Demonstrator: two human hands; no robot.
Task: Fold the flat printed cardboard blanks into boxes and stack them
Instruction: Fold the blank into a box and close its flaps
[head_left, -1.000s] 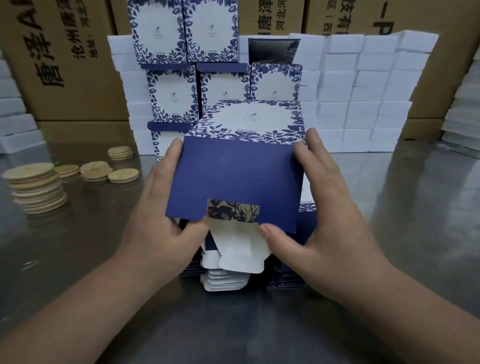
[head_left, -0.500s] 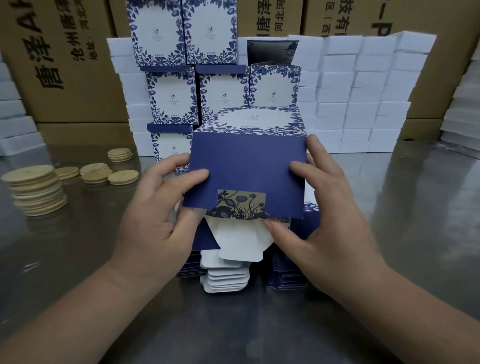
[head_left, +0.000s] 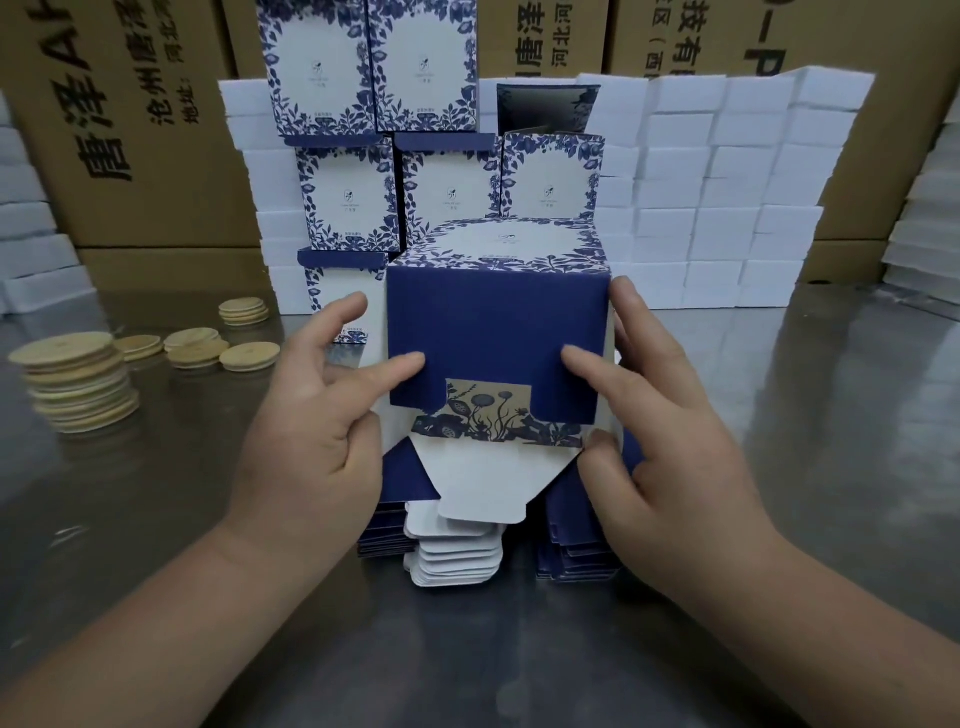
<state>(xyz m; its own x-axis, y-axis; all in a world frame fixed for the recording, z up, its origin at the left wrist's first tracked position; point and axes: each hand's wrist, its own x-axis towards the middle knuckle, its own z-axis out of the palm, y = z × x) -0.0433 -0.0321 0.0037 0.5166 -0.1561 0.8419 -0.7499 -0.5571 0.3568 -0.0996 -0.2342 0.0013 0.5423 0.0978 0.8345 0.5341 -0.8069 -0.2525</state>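
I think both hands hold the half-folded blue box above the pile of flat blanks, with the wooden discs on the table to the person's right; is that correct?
Not quite: the head view shows the wooden discs on the table to the person's left, not right. The left hand and right hand do hold the box above the flat blanks.

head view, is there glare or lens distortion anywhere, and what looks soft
Head view: soft glare on the steel table at right; head view: wide-angle bending tilts the brown cartons and white blocks outward near the edges; head view: the box between the left hand and right hand is fairly sharp, the wooden discs slightly soft.
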